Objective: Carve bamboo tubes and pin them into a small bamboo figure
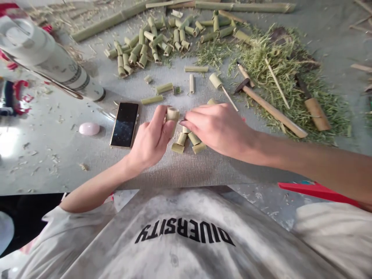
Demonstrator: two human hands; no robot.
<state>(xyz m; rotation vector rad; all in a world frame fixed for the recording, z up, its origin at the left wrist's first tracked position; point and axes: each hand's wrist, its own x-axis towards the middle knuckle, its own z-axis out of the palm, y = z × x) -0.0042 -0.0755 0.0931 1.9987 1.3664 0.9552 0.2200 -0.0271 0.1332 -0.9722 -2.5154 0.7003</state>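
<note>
Between the thumb and fingers of my left hand [154, 137] is a short bamboo piece [172, 114], its cut end facing up. My right hand [216, 126] is closed just to its right, fingertips pinched near the bamboo; whatever they grip is too small to make out. Under and between the hands, several short bamboo pieces [194, 138] form a figure-like shape on the table. Beyond my hands lie cut bamboo lengths [164, 88], a slim bamboo tube [192, 83] and a bamboo piece with a thin stick [215, 81].
A phone [124, 124] and a pink oval object [89, 128] lie left, below a large white bottle [55, 58]. A hammer [273, 108] and a wooden-handled blade [316, 112] rest on green shavings [270, 58] at right. Many bamboo pieces [142, 46] are heaped at the back.
</note>
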